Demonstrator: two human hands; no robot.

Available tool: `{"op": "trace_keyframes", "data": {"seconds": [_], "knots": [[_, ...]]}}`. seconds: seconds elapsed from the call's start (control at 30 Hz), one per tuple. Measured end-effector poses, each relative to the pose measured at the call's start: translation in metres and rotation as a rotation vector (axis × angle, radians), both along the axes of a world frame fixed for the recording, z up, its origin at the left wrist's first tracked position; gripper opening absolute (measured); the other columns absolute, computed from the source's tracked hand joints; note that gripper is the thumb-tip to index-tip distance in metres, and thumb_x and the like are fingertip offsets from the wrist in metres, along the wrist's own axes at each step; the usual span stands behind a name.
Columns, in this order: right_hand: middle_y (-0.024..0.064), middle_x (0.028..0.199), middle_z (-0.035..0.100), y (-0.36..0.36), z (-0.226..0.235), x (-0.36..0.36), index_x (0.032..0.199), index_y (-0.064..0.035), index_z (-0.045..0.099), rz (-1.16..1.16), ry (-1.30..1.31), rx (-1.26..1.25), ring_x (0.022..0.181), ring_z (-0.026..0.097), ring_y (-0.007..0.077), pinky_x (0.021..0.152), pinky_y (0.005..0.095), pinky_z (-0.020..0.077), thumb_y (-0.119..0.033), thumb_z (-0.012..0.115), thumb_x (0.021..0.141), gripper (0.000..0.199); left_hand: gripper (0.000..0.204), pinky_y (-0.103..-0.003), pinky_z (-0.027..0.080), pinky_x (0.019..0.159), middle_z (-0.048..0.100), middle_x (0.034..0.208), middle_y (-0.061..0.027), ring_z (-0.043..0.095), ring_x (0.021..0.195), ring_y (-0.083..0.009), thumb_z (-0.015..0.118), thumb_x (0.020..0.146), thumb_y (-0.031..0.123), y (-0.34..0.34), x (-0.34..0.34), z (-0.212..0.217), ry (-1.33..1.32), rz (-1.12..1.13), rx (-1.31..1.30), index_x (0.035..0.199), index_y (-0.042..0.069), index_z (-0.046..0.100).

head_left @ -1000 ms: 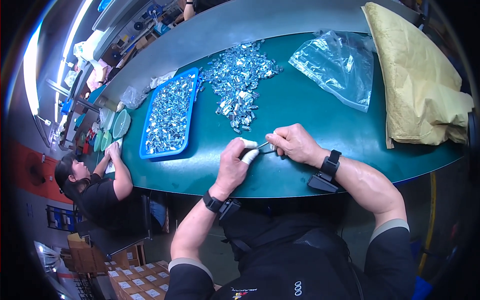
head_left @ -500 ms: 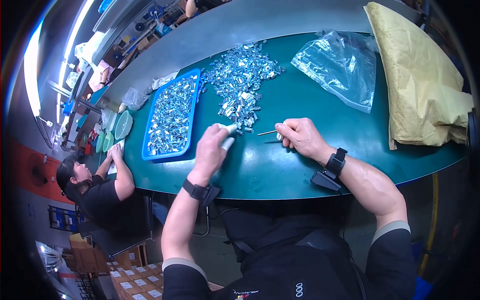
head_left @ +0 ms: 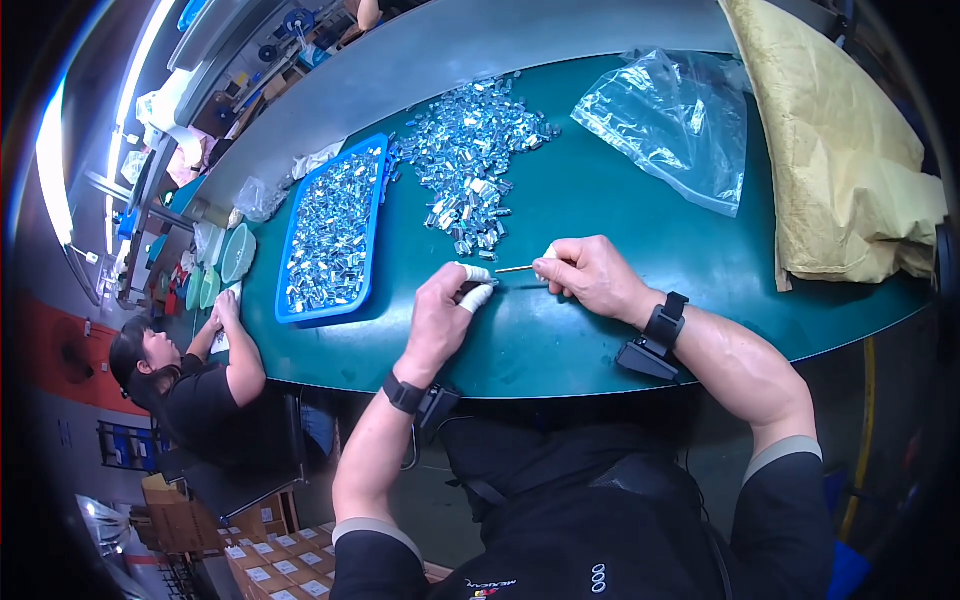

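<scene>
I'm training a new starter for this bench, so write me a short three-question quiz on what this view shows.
1. Which hand grips the thin rod?
2. Fill in: the clear plastic bag lies between the pile of small shiny pieces and the ____.
3. True or false: the blue tray lies to the right of that pile.

Key
1. The right hand.
2. Large yellow bag.
3. False: the blue tray is to the left of the pile.
</scene>
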State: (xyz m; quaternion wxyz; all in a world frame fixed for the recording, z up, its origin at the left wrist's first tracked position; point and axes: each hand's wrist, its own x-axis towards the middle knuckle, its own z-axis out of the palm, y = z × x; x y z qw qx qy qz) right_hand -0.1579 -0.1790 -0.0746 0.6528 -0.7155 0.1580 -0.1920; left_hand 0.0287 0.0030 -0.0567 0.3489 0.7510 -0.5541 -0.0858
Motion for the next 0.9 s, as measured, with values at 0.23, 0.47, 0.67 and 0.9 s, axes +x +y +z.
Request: {"op": "trace_keyframes", "data": {"seconds": [0.23,0.47,0.67,0.9], "knots": [[0.0036,0.067,0.068,0.001,0.003,-0.002,0.083,-0.0029,0.072,0.001,0.037,-0.067,0.059,0.058,0.0114,0.056,0.0320,0.0448,-0.027,0.066,0.101,0.031,0.013,-0.027,0.055,0.073,0.074,0.092,-0.0036,0.068,0.079,-0.0088,0.077,0.093,0.005,0.000,-0.024,-0.001,0.321,0.088,-0.035,0.104,0.001,0.071],[0.0040,0.067,0.068,0.001,0.003,-0.002,0.085,-0.0033,0.073,0.036,0.069,-0.174,0.059,0.058,0.0120,0.058,0.0316,0.0454,-0.025,0.068,0.099,0.027,0.017,-0.026,0.055,0.074,0.073,0.092,-0.0032,0.066,0.079,-0.0081,0.078,0.093,0.004,0.003,-0.023,-0.008,0.371,0.112,-0.076,0.109,0.003,0.072],[0.0040,0.067,0.068,0.003,0.005,-0.002,0.085,-0.0031,0.074,-0.072,-0.084,-0.378,0.059,0.059,0.0116,0.057,0.0315,0.0458,-0.024,0.068,0.098,0.025,0.018,-0.025,0.055,0.075,0.073,0.094,-0.0028,0.065,0.082,-0.0079,0.076,0.094,0.004,0.002,-0.025,-0.010,0.375,0.082,-0.058,0.112,0.003,0.073],[0.0036,0.069,0.069,0.002,0.007,-0.004,0.086,-0.0028,0.075,0.064,0.109,-0.040,0.061,0.062,0.0112,0.058,0.0313,0.0468,-0.024,0.068,0.099,0.025,0.019,-0.026,0.056,0.084,0.075,0.103,-0.0036,0.070,0.092,-0.0096,0.074,0.096,0.003,0.004,-0.028,-0.013,0.487,0.055,-0.067,0.114,0.001,0.072]]}}
